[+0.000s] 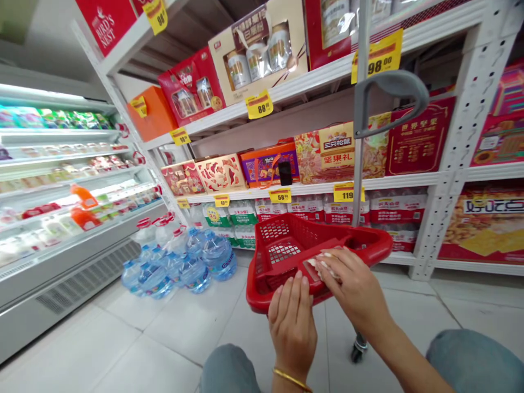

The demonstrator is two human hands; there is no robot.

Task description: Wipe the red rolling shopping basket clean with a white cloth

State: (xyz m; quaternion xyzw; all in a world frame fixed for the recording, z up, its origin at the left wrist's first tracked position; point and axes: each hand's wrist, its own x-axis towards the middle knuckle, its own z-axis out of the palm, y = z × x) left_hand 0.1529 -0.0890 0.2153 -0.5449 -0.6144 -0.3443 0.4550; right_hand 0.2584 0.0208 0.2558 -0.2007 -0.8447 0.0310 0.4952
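Evidently white cloth (317,264) sits directly under the right hand (351,284), its bent fingers closed over it against the basket's (257,297) near rim. Rim's long axis climbs left to right. Left hand (293,323) lies farther left: fingers straight, side by side on same rim; thumb hidden, grip beneath can't be told.

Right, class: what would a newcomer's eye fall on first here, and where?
The red basket near the centre, with the left fingers at its near rim and the right fingers holding something white there. Then the blue bottles on the floor, left of it.
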